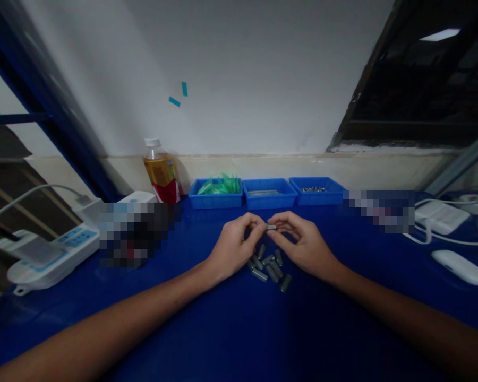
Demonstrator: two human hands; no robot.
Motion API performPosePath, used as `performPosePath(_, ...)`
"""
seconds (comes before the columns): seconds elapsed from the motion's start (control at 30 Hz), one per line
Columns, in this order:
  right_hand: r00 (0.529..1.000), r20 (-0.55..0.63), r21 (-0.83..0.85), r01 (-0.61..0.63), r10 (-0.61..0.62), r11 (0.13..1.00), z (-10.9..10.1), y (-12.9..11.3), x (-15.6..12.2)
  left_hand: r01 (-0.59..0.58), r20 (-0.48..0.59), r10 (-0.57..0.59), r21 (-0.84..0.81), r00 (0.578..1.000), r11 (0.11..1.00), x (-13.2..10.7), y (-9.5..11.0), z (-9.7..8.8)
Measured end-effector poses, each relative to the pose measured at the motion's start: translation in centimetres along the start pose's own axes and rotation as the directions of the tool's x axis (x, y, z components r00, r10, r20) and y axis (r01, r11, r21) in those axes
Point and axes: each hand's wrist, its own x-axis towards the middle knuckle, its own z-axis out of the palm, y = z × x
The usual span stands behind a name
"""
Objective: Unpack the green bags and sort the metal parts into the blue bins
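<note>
Between the fingertips of both my hands is a small metal cylinder (271, 227), held level just above the table. My left hand (237, 243) pinches its left end, thumb against forefinger. On the other end, the fingers of my right hand (302, 241) are closed in a pinch. Several similar short metal cylinders (274, 269) lie in a loose pile on the blue table (223, 329), below and between my hands. My fingers hide part of the held piece.
Along the wall stand three blue trays: one with green plastic pieces (223, 185), one with metal rods (263, 192), one with small metal parts (314, 189). A drink bottle (161, 172), a power strip (75, 241), a white case (462, 267) and cables flank them.
</note>
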Motion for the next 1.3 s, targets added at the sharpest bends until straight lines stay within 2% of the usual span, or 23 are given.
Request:
performPosePath(0.1,0.995,0.019,-0.195,0.103,-0.101,0.975,-0.5,0.1,0.7,0.035,0.031,-0.034,-0.023,0.999,0.999,0.8,-0.1,-0.2)
performPosePath(0.2,0.999,0.037,-0.225,0.031,-0.023,0.974,-0.5,0.3,1.5,0.011,0.01,-0.011,-0.054,1.0,0.998,1.1,-0.5,-0.2)
performPosePath(0.3,0.996,0.049,-0.239,-0.057,0.07,0.969,-0.2,0.6,2.2,-0.074,-0.03,0.074,0.006,0.997,0.997,1.2,-1.1,-0.2)
performPosePath(0.43,0.99,0.119,-0.269,-0.046,0.081,0.962,-0.2,0.9,2.6,-0.087,-0.012,0.088,0.063,0.996,0.994,1.4,-1.7,-0.3)
performPosePath(0.57,0.993,0.11,-0.363,0.087,-0.05,0.928,-0.6,1.3,2.1,0.006,-0.002,-0.006,0.015,1.0,1.0,1.6,-1.8,-0.4)
performPosePath(0.67,0.972,0.168,-0.435,0.225,-0.167,0.872,-0.7,1.3,1.8,0.05,0.046,-0.049,-0.013,0.998,0.999,1.7,-1.7,-0.3)
performPosePath(0.77,0.957,0.208,-0.47,0.28,-0.203,0.837,-1.2,1.0,1.9,0.066,0.109,-0.063,-0.02,0.992,0.998,1.7,-1.5,-0.5)
performPosePath(0.83,0.959,0.186,-0.501,0.28,-0.214,0.819,-2.2,1.0,2.5,0.065,0.137,-0.065,0.004,0.988,0.998,1.5,-1.6,-1.0)
performPosePath(0.9,0.969,0.113,-0.575,0.243,-0.218,0.781,-4.0,1.5,3.4,0.051,0.153,-0.059,0.054,0.986,0.997,0.9,-1.9,-1.7)
performPosePath(1.0,0.978,-0.074,-0.698,0.088,-0.194,0.71,-7.5,3.5,4.9,0.006,0.207,-0.031,0.121,0.978,0.993,-0.5,-2.5,-3.1)
performPosePath(1.07,0.967,-0.196,-0.723,-0.03,-0.164,0.69,-9.6,5.1,5.7,-0.023,0.271,-0.022,0.162,0.962,0.986,-1.6,-2.8,-3.8)
performPosePath(1.13,0.953,-0.267,-0.719,-0.1,-0.141,0.688,-10.9,6.3,6.3,-0.039,0.314,-0.033,0.219,0.949,0.975,-2.4,-2.8,-4.3)
performPosePath(1.2,0.958,-0.248,-0.735,-0.09,-0.142,0.672,-11.3,6.9,6.8,-0.047,0.331,-0.046,0.268,0.942,0.962,-2.7,-2.7,-4.4)
performPosePath(1.3,0.981,-0.082,-0.803,0.038,-0.174,0.595,-10.8,7.1,8.4,-0.06,0.35,-0.048,0.293,0.936,0.954,-2.5,-2.5,-4.1)
